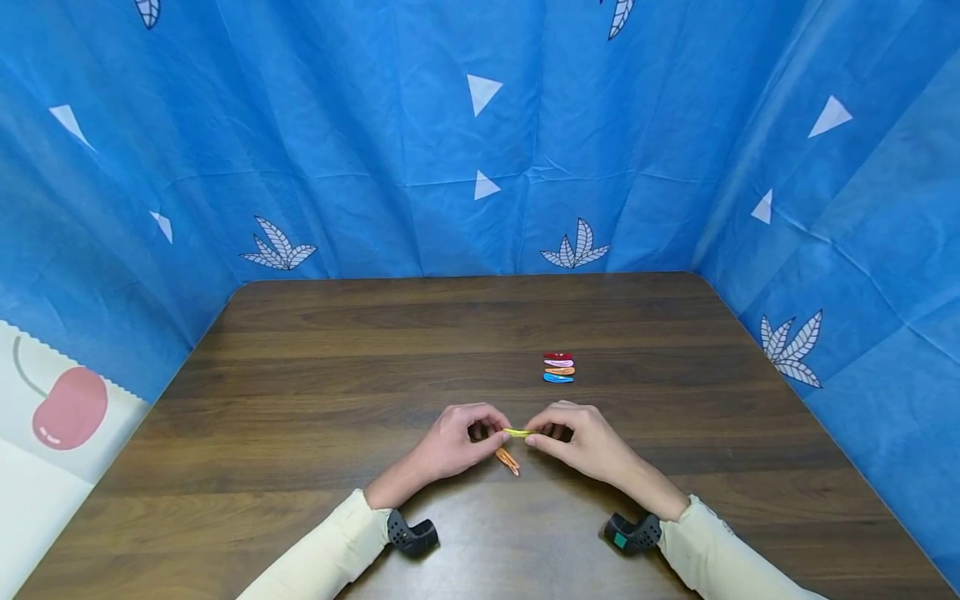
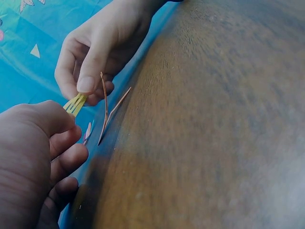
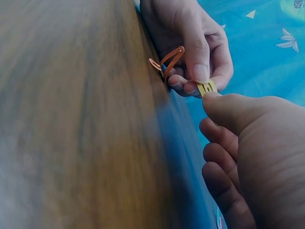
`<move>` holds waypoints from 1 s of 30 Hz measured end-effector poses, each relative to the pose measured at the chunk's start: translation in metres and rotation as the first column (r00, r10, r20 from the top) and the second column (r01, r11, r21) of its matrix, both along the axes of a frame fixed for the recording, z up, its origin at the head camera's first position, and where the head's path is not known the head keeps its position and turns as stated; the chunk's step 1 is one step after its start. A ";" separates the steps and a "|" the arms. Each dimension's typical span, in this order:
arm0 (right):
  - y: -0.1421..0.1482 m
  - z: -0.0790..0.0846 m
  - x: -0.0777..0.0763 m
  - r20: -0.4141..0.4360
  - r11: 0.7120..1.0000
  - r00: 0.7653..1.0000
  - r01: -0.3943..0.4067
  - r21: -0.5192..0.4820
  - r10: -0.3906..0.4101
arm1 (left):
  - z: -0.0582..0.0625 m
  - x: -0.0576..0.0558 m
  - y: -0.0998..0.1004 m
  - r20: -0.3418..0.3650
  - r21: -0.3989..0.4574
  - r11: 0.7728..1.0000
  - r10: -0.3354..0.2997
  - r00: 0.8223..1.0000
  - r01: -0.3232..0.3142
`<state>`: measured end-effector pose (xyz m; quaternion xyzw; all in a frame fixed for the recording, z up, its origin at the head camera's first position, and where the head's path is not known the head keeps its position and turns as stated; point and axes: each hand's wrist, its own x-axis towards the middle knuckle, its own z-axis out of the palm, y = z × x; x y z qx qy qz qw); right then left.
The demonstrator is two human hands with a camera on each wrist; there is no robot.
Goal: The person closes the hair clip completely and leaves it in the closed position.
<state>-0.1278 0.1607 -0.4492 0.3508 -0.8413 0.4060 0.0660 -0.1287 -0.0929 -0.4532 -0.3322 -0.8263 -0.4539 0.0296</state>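
Between my two hands a yellow snap hair clip is held level, a little above the table. My left hand pinches one end of it between thumb and forefinger, and my right hand pinches the other end the same way. In both wrist views the slotted middle of the yellow clip shows between the thumbs, while its ends are covered by fingertips. An orange snap hair clip lies just in front of the left fingers, its two parts spread apart in a V, as the right wrist view also shows.
Beyond the hands, a short column of hair clips lies on the wooden table: a red clip, a pink clip, another orange clip and a blue clip. A blue curtain hangs behind the table and at its sides.
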 end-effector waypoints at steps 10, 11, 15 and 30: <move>-0.002 0.000 0.002 -0.003 1.000 1.000 0.004 -0.007 -0.004 | -0.001 0.000 0.000 -0.011 0.017 1.000 -0.002 1.000 0.002; -0.003 0.000 0.002 -0.002 1.000 1.000 0.004 -0.007 -0.004 | -0.001 -0.001 0.000 -0.012 0.018 1.000 -0.002 1.000 0.003; -0.003 0.000 0.002 0.001 1.000 1.000 0.011 -0.004 -0.011 | -0.001 -0.001 0.000 -0.017 0.018 1.000 -0.005 1.000 0.005; -0.003 0.000 0.004 0.030 1.000 0.999 0.016 0.011 -0.016 | 0.000 0.000 0.000 0.003 0.003 1.000 -0.010 1.000 0.010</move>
